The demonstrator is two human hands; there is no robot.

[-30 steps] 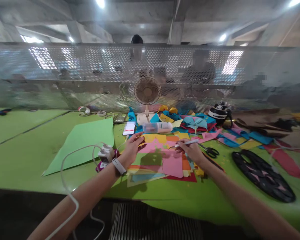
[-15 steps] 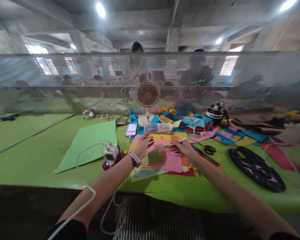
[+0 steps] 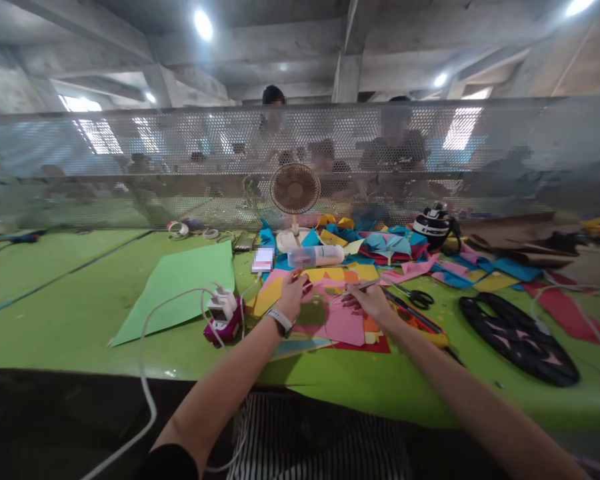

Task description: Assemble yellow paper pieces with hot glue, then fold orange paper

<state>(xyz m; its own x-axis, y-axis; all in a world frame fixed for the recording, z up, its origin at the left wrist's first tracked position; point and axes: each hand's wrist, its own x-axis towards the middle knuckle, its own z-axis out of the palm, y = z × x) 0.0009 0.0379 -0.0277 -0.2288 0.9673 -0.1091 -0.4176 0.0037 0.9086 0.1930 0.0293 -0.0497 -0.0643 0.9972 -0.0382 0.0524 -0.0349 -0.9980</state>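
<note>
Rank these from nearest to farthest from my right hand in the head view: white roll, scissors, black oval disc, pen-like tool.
1. Pen-like tool: held in the right hand.
2. Scissors: just to the hand's right.
3. Black oval disc: farther right, toward the front.
4. White roll: farthest, at the back left.

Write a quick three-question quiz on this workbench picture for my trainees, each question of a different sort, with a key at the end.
1. Which of the wearer's hands holds the slim pen-like tool?

2. True or false: the clear bottle is lying on its side.

3. Relative to the fan, as pictured, the scissors lie:
a) to the left
b) to the right and nearer the wearer
c) directly behind it

Key:
1. The right hand.
2. True.
3. b
</note>
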